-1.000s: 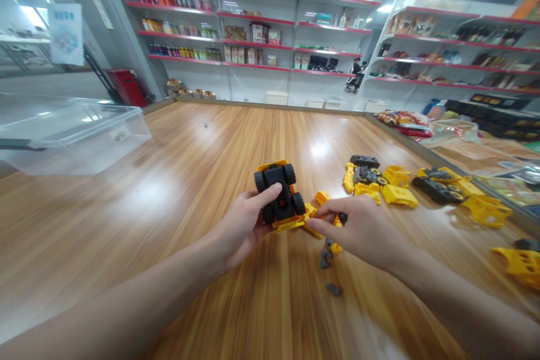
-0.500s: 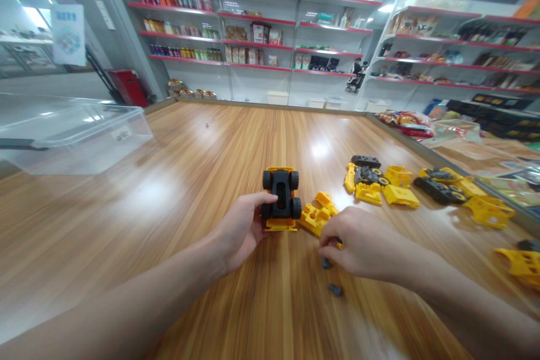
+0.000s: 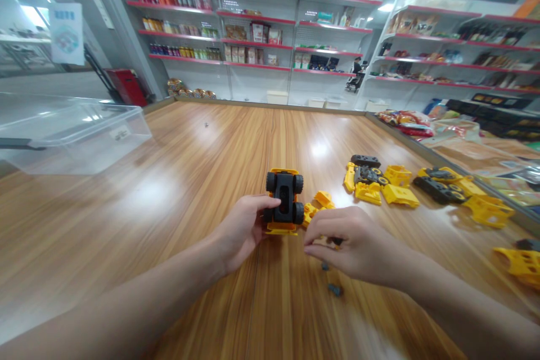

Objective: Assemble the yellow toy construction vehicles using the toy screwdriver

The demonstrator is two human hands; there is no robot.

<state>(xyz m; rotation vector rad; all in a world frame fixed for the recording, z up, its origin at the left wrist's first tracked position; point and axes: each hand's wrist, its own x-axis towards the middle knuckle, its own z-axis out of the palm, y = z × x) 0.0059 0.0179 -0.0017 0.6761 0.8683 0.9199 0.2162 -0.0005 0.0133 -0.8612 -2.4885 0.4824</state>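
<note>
My left hand (image 3: 248, 228) grips a yellow and black toy truck (image 3: 284, 198) turned over, its black underside and wheels facing me and the thumb on the chassis. Just right of it, my right hand (image 3: 343, 239) is closed with thumb and fingertips pinched together; whatever they hold is hidden or too small to name. Yellow toy parts (image 3: 323, 200) lie behind the right hand, which partly covers them. Below that hand a small dark grey piece (image 3: 335, 289) rests on the table, with another small dark piece (image 3: 324, 266) close by.
On the right, several yellow and black toy parts (image 3: 368, 193) lie in groups, with another yellow piece (image 3: 517, 264) by the right edge. A clear plastic bin (image 3: 93, 146) stands at the left on the wooden table (image 3: 202, 180). Stocked shelves (image 3: 257, 19) rise behind.
My right hand has shifted left, closer to the toy truck, covering more of the loose yellow parts. The truck in my left hand has moved slightly right.
</note>
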